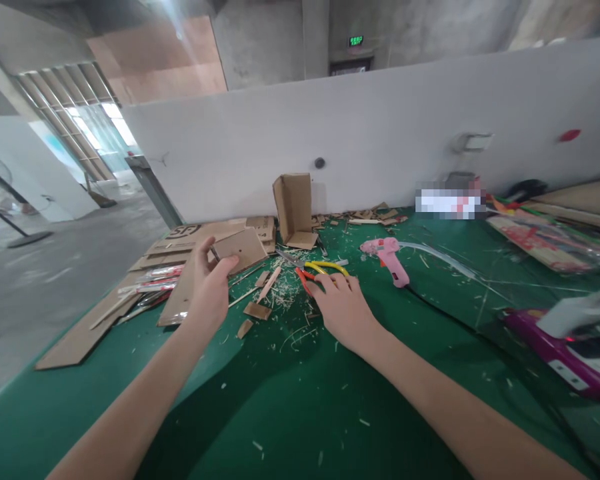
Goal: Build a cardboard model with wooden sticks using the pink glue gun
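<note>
My left hand is raised over the left part of the table, thumb in front and fingers behind, pinching a flat piece of cardboard with a small dark hole in it. My right hand is low over the table, its fingers curled over the handles of the scissors. Those handles look yellow and orange-red, and the grey blades point away to the left. Part of the grip lies hidden under my fingers. Thin shavings and small cardboard scraps lie around the blades.
A folded cardboard piece stands upright near the white wall. Cardboard sheets and wrapped sticks lie left. On the right are a pink glue gun with a black cord, a purple-and-white device and plastic-wrapped packs.
</note>
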A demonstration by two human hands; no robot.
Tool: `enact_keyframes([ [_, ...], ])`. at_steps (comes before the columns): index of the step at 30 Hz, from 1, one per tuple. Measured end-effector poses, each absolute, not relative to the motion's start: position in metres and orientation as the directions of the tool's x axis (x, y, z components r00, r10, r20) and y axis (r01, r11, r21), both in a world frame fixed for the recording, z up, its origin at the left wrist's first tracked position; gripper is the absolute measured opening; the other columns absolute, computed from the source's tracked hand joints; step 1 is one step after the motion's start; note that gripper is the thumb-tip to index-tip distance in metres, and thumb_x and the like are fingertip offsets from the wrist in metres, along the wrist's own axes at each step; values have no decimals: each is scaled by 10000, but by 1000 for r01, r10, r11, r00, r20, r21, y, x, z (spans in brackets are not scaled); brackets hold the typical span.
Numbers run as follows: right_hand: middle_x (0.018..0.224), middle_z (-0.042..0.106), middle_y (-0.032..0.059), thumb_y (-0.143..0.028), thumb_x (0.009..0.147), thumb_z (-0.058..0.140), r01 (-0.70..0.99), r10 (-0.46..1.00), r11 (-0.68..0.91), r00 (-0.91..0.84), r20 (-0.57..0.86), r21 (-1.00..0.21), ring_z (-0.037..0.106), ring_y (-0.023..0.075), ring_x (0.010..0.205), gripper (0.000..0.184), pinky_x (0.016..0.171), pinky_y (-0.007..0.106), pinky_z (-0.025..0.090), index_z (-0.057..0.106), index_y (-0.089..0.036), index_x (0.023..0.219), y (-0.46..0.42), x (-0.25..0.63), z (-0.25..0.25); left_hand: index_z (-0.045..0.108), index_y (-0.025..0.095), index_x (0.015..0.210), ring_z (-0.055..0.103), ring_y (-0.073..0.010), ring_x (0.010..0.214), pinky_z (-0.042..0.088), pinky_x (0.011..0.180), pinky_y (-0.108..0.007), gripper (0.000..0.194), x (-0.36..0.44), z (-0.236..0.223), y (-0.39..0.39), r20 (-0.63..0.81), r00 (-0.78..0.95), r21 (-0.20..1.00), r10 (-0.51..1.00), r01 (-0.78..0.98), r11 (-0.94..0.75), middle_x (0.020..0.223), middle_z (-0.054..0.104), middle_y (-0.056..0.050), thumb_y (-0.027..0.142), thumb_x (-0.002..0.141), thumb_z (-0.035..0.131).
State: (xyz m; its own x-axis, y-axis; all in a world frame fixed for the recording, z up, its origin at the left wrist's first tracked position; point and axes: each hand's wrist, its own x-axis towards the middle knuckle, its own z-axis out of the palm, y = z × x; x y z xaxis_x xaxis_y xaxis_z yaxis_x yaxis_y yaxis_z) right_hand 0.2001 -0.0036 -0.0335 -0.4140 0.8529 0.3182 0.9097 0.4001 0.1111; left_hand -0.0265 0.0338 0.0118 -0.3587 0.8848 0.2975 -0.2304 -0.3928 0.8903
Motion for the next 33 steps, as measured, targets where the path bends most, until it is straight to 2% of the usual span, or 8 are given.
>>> enact_keyframes([
  [3,1285,579,157,-84,874,420,883,833,455,-467,297,114,515,331,1112,469,904,481,387,585,-154,1308,2,190,-19,475,275,1230,604,-181,987,448,872,-306,654,-28,11,34,326,-358,890,875,-196,-412,983,649,-9,214,640,750],
  [8,1271,595,116,-134,886,456,772,748,634,-628,215,48,510,300,1128,380,914,438,396,638,-191,1214,32,167,2,505,269,1199,608,-172,980,445,905,-305,596,-26,13,32,312,-424,890,850,-182,-417,969,636,6,215,652,735],
  [14,1183,631,146,-116,887,437,814,810,579,-566,150,-56,546,282,1114,318,893,407,426,664,-166,1104,84,146,-1,500,271,1192,615,-184,1029,459,942,-326,531,-30,11,37,373,-451,869,811,-136,-475,1045,647,-12,227,706,711],
  [19,1283,613,64,-244,921,460,780,783,620,-607,137,-88,518,270,1185,333,945,410,412,630,-284,1204,92,119,-6,497,268,1200,624,-202,1044,482,930,-341,517,-31,6,40,407,-484,856,775,-95,-508,1093,652,-38,237,725,699],
  [22,1354,584,42,-277,927,475,769,772,635,-626,115,-79,496,259,1217,355,967,428,396,588,-294,1263,93,99,-8,485,258,1217,635,-199,1007,490,896,-322,518,-27,6,37,409,-466,867,785,-69,-493,1046,661,-33,248,740,688],
  [26,1223,662,85,-226,874,565,793,792,608,-603,97,-37,514,277,1184,265,996,464,352,664,-222,1119,106,80,-11,463,245,1247,636,-203,1009,482,911,-321,575,-25,6,34,432,-449,872,782,-15,-490,1040,659,-33,245,725,704],
  [29,1119,689,120,-173,847,574,817,814,576,-571,110,-17,528,283,1151,196,957,434,374,690,-184,1004,113,78,-12,430,260,1284,624,-218,1074,482,953,-353,630,-27,3,36,449,-440,862,777,-15,-507,1114,644,-56,240,726,722],
  [33,1200,631,167,-162,885,510,832,817,554,-545,188,3,496,285,1187,214,957,410,373,653,-146,1044,104,97,-10,381,287,1335,600,-239,1136,480,995,-397,701,-28,-1,36,530,-369,831,763,45,-555,1163,617,-72,249,737,745],
])
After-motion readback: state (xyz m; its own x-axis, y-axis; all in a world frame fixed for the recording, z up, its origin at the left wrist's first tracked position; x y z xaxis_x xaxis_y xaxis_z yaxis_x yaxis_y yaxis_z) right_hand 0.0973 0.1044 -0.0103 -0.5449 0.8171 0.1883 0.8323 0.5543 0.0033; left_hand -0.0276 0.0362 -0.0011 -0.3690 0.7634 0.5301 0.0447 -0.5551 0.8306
